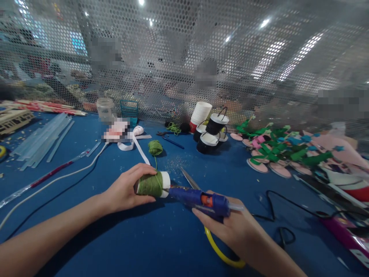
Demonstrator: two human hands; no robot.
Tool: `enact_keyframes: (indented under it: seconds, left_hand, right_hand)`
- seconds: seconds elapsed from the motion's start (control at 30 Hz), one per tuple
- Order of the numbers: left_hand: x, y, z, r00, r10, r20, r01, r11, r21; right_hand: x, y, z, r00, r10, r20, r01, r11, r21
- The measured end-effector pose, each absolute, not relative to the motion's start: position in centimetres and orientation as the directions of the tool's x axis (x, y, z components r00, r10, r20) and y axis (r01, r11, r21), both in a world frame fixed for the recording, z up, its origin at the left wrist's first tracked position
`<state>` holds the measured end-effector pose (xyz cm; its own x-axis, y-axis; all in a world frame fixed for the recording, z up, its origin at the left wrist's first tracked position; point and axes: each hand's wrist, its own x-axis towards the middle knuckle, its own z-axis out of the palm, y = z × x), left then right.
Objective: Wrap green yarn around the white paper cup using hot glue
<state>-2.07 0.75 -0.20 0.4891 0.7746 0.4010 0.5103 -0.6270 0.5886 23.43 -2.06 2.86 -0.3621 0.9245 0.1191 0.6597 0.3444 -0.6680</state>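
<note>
My left hand (pixel 131 189) is wrapped round a white paper cup (pixel 165 184) lying on its side, most of it wound with green yarn (pixel 151 185). A strand runs from the cup to a small green yarn ball (pixel 155 147) behind it. In my right hand (pixel 227 221) is a blue hot glue gun (pixel 198 198) with a clear glue stick poking out of its back. Its nozzle points left and meets the cup near the edge of the yarn; whether glue is coming out I cannot tell. Yellow-handled scissors (pixel 217 248) lie partly under the gun and my right hand.
Glue sticks (pixel 46 138) lie at the left, near a white cord (pixel 66 175). Black-wrapped cups (pixel 208 142) and stacked paper cups (pixel 201 113) stand at the back. Green and pink crafts (pixel 269 152) fill the right, beside a purple box-like object (pixel 346 234). Perforated mesh (pixel 173 50) bounds the table.
</note>
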Motion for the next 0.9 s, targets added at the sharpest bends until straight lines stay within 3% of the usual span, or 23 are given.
enact_keyframes:
  seconds: [0.23,0.43,0.9]
  left_hand:
    - [-2.2,0.7,-0.2,0.515,0.756,0.403,0.508,-0.648,0.567]
    - [-2.3,0.6,-0.3,0.592,0.664,0.457,0.485,-0.746,0.456]
    - [-2.1,0.4,-0.6,0.705,0.510,0.493,0.428,-0.860,0.277]
  right_hand:
    - [23.4,-2.0,2.9,-0.364,0.927,0.087,0.671,0.326,-0.666]
    - [23.4,-1.6,2.8,-0.338,0.932,0.134,0.620,0.327,-0.713]
    - [23.1,-0.9,3.0,-0.288,0.953,0.089,0.638,0.260,-0.725]
